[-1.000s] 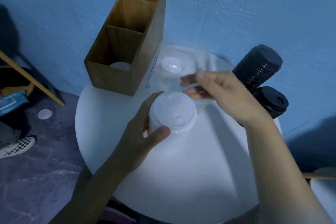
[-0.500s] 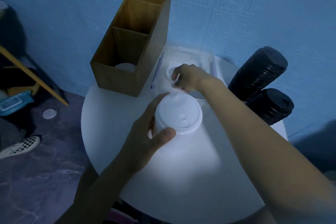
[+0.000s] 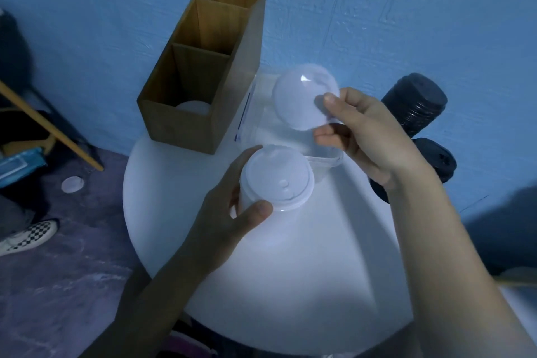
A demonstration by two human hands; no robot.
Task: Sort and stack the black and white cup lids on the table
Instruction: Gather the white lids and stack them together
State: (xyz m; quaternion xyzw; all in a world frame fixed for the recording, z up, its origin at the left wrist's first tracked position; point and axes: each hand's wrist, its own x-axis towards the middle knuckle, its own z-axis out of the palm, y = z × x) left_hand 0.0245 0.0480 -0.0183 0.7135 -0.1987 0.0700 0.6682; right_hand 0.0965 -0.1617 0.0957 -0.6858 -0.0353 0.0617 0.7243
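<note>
The left hand (image 3: pixel 232 221) curls around a smooth stack of white lids (image 3: pixel 276 180) near the middle of the round table (image 3: pixel 290 285). The right hand (image 3: pixel 366 131) pinches one thin white lid (image 3: pixel 302 99), tilted, over a clear plastic tub (image 3: pixel 325 160). The near compartment of the wooden box (image 3: pixel 203 90) holds something white. Ribbed black lid stacks (image 3: pixel 415 104) lie at the right edge.

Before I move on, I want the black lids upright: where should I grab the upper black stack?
Probably wrap the upper black stack mid-length round its ribbed side, from the table side: a long tilted cylinder, wall behind it.
</note>
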